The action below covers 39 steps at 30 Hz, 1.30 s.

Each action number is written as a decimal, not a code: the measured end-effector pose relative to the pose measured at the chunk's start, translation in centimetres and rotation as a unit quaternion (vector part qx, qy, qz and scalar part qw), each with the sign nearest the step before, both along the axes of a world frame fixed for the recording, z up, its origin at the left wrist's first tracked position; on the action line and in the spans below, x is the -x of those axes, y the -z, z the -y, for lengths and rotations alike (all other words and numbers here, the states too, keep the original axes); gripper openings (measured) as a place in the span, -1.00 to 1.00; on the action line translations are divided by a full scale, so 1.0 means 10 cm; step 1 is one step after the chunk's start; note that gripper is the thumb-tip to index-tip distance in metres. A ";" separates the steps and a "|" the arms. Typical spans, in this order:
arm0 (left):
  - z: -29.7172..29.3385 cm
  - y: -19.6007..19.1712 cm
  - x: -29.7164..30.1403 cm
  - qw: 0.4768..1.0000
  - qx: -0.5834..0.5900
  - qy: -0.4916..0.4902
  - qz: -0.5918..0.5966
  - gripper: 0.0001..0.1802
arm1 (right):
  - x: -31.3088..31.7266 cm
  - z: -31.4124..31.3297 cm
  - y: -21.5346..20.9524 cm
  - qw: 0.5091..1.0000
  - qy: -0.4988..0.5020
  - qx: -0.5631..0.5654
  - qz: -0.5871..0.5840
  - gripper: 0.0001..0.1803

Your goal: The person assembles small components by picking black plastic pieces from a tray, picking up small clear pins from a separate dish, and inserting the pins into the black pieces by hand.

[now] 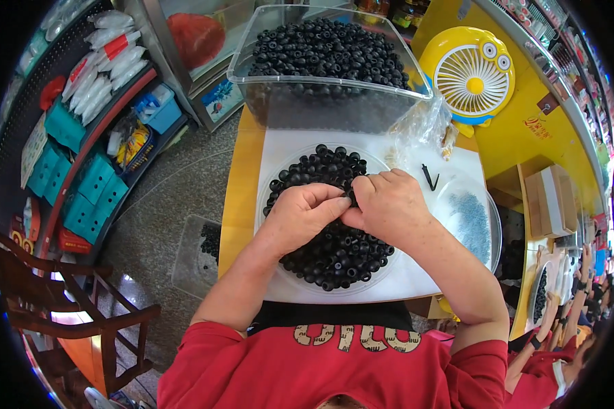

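Over a round clear tray (266, 204) heaped with black hollow beads (331, 264), my two hands meet at the fingertips. My left hand (305, 213) comes in from the left, its thumb and index finger pinched at a small black bead (351, 198). From the other side my right hand (394, 208) closes on the same bead, its fingers curled and the thumb beneath. The fingers cover most of this bead. To the right of my right hand, a small black forked plastic piece (430, 177) lies on the white tabletop (416, 276).
Behind the tray stands a large clear bin (320, 109) full of black beads. A crumpled plastic bag (419, 129) and yellow fan (474, 80) are at back right. Right of my hand is a round container (467, 221) of pale blue bits. A wooden chair (82, 320) stands left.
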<state>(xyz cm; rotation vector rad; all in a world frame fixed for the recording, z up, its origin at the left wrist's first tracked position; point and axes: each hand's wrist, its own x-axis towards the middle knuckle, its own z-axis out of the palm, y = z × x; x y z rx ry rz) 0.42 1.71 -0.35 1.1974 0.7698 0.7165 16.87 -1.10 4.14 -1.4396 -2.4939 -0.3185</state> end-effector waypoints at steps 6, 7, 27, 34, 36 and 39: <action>0.04 -0.08 0.01 0.996 -0.080 0.025 -0.043 -0.78 | -0.04 0.03 0.00 0.997 -0.033 0.058 0.026 -0.71; 0.04 -0.07 0.00 0.996 -0.079 0.025 -0.043 -0.78 | -0.03 0.03 -0.01 0.996 -0.035 0.075 0.032 -0.71; -1.08 -1.28 0.17 0.839 -0.433 -0.229 -0.237 -0.63 | -0.95 0.75 -0.18 0.937 0.246 0.098 -0.226 -0.73; -0.48 -0.62 -0.18 0.851 -0.429 -0.031 -0.301 -0.81 | -1.69 1.46 0.27 0.860 0.410 0.099 -0.288 -0.84; -0.29 -0.32 -0.22 0.778 -0.479 0.057 -0.402 -0.80 | -1.71 1.47 0.25 0.866 0.400 0.094 -0.285 -0.84; -0.17 -0.08 -0.29 0.753 -0.488 0.065 -0.436 -0.80 | -1.64 1.45 0.26 0.875 0.385 0.076 -0.284 -0.84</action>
